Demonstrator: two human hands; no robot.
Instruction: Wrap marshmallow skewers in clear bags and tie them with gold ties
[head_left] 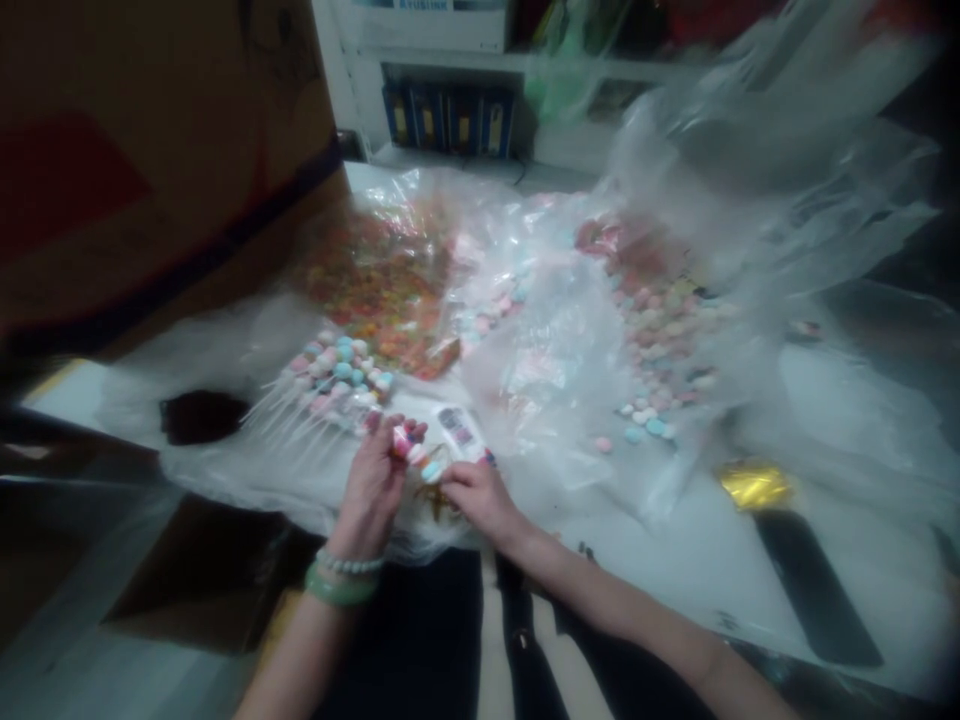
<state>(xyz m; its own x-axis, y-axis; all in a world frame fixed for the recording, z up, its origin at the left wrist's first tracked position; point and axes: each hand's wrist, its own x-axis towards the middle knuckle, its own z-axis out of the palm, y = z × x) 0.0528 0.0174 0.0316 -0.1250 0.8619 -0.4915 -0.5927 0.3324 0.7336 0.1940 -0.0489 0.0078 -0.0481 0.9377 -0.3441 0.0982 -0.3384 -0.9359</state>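
Note:
Near the table's front edge, my left hand [377, 465] is closed on one end of a short row of pastel candies [416, 455], pink, white, orange and blue. At the row's other end, beside a pale blue candy, my right hand [480, 492] pinches with thumb and forefinger. Whether a stick runs through the row is too blurred to tell. Just beyond my hands lies a white printed label or packet [459, 428]. To the left of my left hand rests a bunch of candy sticks [330, 375], pastel balls on white sticks. Something gold-coloured [437, 500] shows below my hands.
A clear bag of orange and yellow candies [390, 300] lies behind, with loose pastel candies [660, 340] on plastic sheeting [547, 350] to the right. A gold wrapper [756, 485] touches a dark flat object [817, 590]. A large cardboard box [165, 130] stands left.

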